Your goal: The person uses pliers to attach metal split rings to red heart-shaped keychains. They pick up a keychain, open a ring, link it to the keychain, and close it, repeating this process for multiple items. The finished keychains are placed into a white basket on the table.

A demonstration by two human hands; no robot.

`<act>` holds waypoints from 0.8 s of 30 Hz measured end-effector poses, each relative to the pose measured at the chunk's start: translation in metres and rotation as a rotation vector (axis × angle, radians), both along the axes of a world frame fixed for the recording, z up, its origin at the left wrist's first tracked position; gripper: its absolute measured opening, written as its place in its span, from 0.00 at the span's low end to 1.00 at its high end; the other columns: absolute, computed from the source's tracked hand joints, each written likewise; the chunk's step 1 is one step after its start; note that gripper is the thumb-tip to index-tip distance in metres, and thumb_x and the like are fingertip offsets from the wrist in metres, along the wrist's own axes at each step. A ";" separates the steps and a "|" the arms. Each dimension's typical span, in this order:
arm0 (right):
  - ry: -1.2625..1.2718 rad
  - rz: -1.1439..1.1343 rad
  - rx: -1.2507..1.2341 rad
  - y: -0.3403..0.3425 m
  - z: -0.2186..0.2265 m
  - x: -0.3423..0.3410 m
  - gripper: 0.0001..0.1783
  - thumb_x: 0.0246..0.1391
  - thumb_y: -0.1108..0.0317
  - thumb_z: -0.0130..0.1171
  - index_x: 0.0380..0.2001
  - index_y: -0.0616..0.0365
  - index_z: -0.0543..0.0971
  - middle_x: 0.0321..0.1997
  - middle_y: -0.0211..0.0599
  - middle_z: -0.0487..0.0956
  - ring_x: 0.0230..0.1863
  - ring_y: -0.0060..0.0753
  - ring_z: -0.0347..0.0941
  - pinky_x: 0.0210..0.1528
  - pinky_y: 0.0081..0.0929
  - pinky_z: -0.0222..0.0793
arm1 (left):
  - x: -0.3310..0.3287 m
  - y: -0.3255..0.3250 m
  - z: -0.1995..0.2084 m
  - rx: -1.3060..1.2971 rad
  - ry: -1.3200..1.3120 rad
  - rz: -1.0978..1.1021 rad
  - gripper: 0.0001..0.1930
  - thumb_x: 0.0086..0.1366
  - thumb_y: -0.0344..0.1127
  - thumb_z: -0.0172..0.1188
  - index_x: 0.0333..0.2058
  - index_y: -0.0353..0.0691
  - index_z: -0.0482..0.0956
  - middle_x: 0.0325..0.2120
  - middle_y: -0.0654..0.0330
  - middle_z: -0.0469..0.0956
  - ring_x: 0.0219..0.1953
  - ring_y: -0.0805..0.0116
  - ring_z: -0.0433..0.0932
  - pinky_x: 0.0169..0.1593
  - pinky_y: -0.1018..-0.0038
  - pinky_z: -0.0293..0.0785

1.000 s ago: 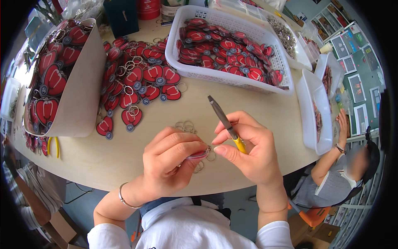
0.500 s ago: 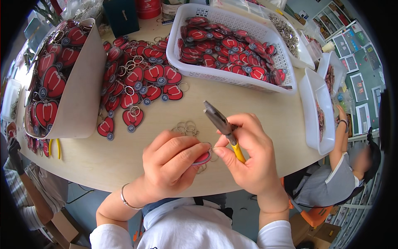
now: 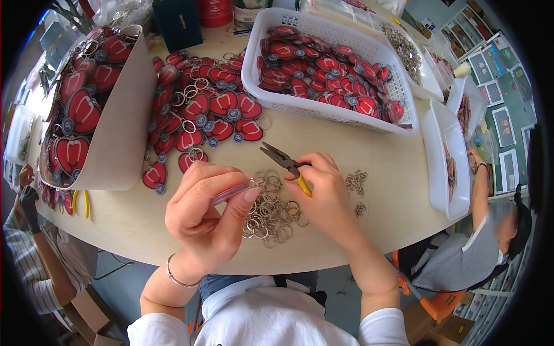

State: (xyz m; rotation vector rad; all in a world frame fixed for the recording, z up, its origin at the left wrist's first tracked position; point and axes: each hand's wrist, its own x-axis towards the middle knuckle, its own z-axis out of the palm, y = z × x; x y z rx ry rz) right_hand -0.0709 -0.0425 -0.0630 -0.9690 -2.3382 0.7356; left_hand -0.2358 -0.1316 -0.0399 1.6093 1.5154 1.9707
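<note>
Pinched on edge between the thumb and fingers of my left hand [image 3: 199,216] is a flat key-ring charm [image 3: 227,194], its metal fitting at the tip near my thumb. My right hand [image 3: 326,193] is closed around needle-nose pliers [image 3: 284,160] with yellow handles. The plier jaws are slightly parted, point up and left, and touch nothing. Below and between my hands lies a heap of split rings [image 3: 268,216] on the table. Two small clusters of tiny metal links [image 3: 356,182] sit right of my right hand.
Loose red charms [image 3: 222,104] spread across the table beyond my left hand, beside a tall beige bin [image 3: 115,130] of charms. A white basket [image 3: 332,109] holds more. White trays [image 3: 430,147] line the right edge. People sit at both sides; yellow-handled pliers [image 3: 86,203] lie far left.
My hands have moved apart. The left went left and up, turning the charm edge-on; the right drew back with the pliers swung further left. The ring heap and link clusters are now uncovered.
</note>
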 end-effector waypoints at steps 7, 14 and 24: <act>-0.132 0.126 0.145 0.008 -0.014 -0.018 0.08 0.41 0.72 0.65 0.25 0.63 0.77 0.39 0.39 0.72 0.45 0.41 0.67 0.47 0.36 0.61 | -0.002 0.001 -0.003 -0.023 0.023 0.004 0.09 0.48 0.19 0.66 0.30 0.30 0.78 0.26 0.55 0.77 0.26 0.69 0.71 0.29 0.79 0.65; -0.112 0.071 -0.122 0.018 -0.004 -0.007 0.08 0.44 0.72 0.63 0.27 0.65 0.76 0.40 0.41 0.72 0.46 0.44 0.67 0.48 0.35 0.63 | 0.004 0.000 -0.005 -0.101 -0.051 -0.005 0.09 0.48 0.20 0.66 0.30 0.32 0.79 0.26 0.57 0.78 0.26 0.69 0.72 0.29 0.78 0.67; 0.511 0.021 -0.732 0.006 0.050 0.015 0.07 0.54 0.72 0.60 0.31 0.63 0.73 0.42 0.29 0.68 0.39 0.18 0.64 0.43 0.19 0.63 | 0.018 -0.001 -0.013 -0.158 -0.061 -0.185 0.10 0.47 0.18 0.66 0.30 0.32 0.79 0.30 0.54 0.79 0.28 0.67 0.75 0.30 0.78 0.72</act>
